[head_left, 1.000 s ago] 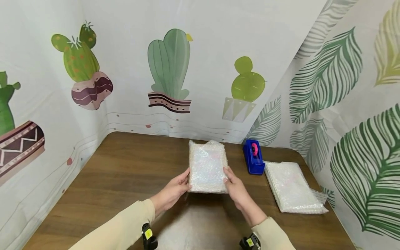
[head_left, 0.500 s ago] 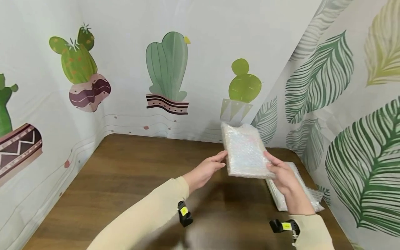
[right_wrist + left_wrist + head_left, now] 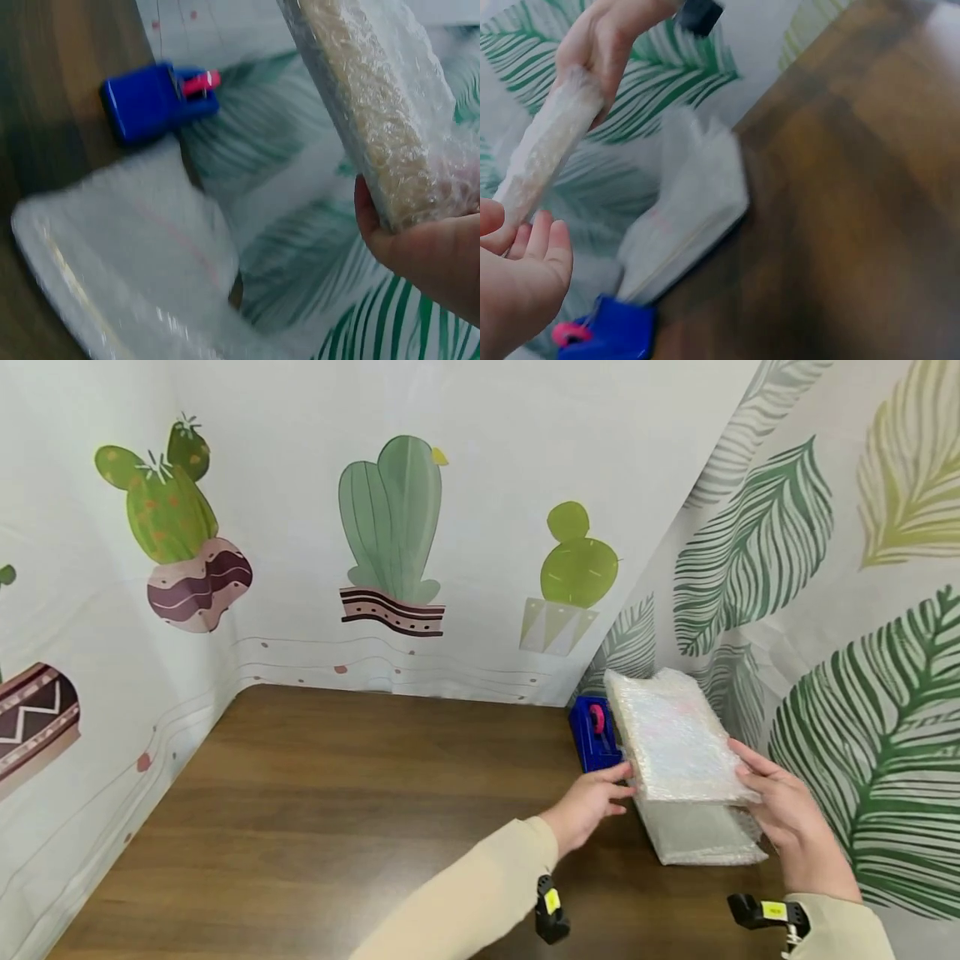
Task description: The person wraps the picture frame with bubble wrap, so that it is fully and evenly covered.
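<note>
A flat rectangular package in bubble wrap (image 3: 675,743) is held up between both hands at the right of the table. My left hand (image 3: 588,806) grips its left edge, thumb above and fingers under it. On the opposite edge my right hand (image 3: 787,810) pinches the wrap, thumb on top. Below lies a second bubble-wrapped package (image 3: 697,835), partly hidden by the raised one in the head view. The right wrist view shows a gap between the held package (image 3: 375,112) and the lower package (image 3: 127,247).
A blue tape dispenser (image 3: 588,735) with a pink core stands just left of the packages, partly covered. The brown wooden table (image 3: 337,810) stretches away to the left. Cloth printed with cacti and leaves (image 3: 480,527) hangs along the table's back and sides.
Both hands have carried the bubble-wrapped package from the middle of the table to the right, over the other package. The lower package and tape dispenser stay on the table.
</note>
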Motion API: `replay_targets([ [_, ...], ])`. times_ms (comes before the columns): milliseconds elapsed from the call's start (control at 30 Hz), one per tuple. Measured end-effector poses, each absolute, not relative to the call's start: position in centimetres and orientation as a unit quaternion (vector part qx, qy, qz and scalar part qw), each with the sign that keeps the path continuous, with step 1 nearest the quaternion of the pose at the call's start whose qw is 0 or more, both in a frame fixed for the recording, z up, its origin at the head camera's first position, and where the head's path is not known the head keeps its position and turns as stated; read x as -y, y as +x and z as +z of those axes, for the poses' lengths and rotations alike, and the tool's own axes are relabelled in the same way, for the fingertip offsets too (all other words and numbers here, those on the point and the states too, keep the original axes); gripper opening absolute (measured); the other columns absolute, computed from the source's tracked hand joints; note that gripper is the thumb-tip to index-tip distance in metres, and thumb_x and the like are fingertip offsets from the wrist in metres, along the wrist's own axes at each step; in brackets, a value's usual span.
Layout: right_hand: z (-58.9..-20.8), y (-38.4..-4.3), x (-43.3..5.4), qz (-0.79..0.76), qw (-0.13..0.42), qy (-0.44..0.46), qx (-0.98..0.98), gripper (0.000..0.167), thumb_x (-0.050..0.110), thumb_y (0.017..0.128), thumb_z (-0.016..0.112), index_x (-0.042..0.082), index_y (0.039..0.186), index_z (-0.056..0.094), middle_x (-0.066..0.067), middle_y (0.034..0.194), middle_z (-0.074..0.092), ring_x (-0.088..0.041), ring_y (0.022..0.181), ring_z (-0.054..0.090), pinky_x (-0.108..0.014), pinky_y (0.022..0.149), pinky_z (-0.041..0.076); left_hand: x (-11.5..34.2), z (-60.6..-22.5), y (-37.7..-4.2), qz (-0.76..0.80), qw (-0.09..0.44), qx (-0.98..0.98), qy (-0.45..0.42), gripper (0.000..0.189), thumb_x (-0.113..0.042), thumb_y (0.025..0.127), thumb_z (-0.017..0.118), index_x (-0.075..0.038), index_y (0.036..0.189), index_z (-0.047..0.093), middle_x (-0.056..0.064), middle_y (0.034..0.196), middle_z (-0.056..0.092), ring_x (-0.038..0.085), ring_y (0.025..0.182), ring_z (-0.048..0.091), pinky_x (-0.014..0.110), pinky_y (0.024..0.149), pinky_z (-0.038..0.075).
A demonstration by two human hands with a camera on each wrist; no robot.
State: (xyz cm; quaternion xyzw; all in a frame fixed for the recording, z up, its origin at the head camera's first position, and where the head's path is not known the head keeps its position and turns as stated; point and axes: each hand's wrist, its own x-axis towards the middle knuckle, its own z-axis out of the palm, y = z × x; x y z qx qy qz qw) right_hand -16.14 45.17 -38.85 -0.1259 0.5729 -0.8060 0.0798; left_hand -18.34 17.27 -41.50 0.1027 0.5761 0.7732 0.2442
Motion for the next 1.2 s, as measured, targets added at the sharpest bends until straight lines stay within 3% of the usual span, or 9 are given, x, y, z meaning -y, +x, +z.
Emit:
replay_targets([
  [100,-39.3,-15.9,-46.6,-0.808,0.080,-0.149,-0.565,0.056,-0.003,0.109,0.027,0.026,0.136,0.067,0.010,0.124,0.069,-0.005,0.107,0.069,-0.017,0.084,0.057,-18.8,-41.7,-17.4,0.774,0.258,-0.569,0.102,0.053,0.000,0.099,0.053,0.002,0.151,0.046,0.015,0.155,0.053,0.022,0.125,0.062,0.018,0.075,0.047],
  [267,-40.1,-15.7,-48.1,-0.821,0.104,-0.180,-0.532,0.060,-0.006,0.108,0.021,0.022,0.141,0.063,0.007,0.129,0.068,-0.008,0.113,0.069,-0.019,0.089,0.058,-20.0,-41.7,-16.4,0.766,0.261,-0.579,0.098,0.052,-0.001,0.099,0.052,0.000,0.151,0.048,0.012,0.152,0.056,0.017,0.125,0.058,0.017,0.071,0.043],
  [433,-40.8,-15.3,-49.4,-0.822,0.107,-0.180,-0.529,0.062,-0.006,0.108,0.019,0.022,0.142,0.062,0.006,0.131,0.069,-0.009,0.112,0.069,-0.019,0.089,0.058,-20.4,-41.9,-15.6,0.749,0.266,-0.599,0.093,0.050,0.000,0.097,0.050,-0.002,0.147,0.054,0.011,0.156,0.051,0.023,0.132,0.056,0.025,0.084,0.048],
  [600,-41.7,-14.9,-50.6,-0.814,0.098,-0.162,-0.550,0.061,-0.005,0.108,0.020,0.024,0.141,0.063,0.010,0.130,0.069,-0.006,0.110,0.068,-0.017,0.085,0.056,-21.2,-42.4,-15.0,0.749,0.290,-0.587,0.097,0.048,0.001,0.097,0.050,0.001,0.145,0.056,0.011,0.160,0.047,0.027,0.139,0.053,0.043,0.101,0.050],
  [767,-42.9,-14.5,-51.4,-0.793,0.078,-0.130,-0.589,0.059,-0.004,0.109,0.026,0.027,0.139,0.065,0.025,0.128,0.066,0.003,0.109,0.065,-0.013,0.081,0.053,-22.2,-43.2,-14.4,0.773,0.308,-0.548,0.084,0.045,0.002,0.098,0.049,0.008,0.143,0.054,0.015,0.160,0.046,0.033,0.143,0.051,0.054,0.114,0.044],
  [933,-43.8,-14.4,-51.8,-0.770,0.069,-0.086,-0.629,0.055,-0.001,0.109,0.032,0.031,0.135,0.067,0.032,0.122,0.065,0.008,0.106,0.064,-0.011,0.077,0.050,-22.6,-44.3,-13.5,0.792,0.326,-0.511,0.075,0.049,0.007,0.096,0.044,0.014,0.144,0.048,0.023,0.161,0.042,0.042,0.149,0.041,0.056,0.125,0.032],
  [1200,-45.1,-14.2,-51.9,-0.740,0.069,-0.020,-0.668,0.049,0.003,0.108,0.042,0.038,0.127,0.071,0.036,0.115,0.064,0.014,0.101,0.062,-0.009,0.076,0.051,-23.2,-45.4,-12.2,0.790,0.345,-0.505,0.049,0.053,0.011,0.092,0.045,0.014,0.145,0.048,0.027,0.162,0.037,0.043,0.151,0.036,0.054,0.126,0.031],
])
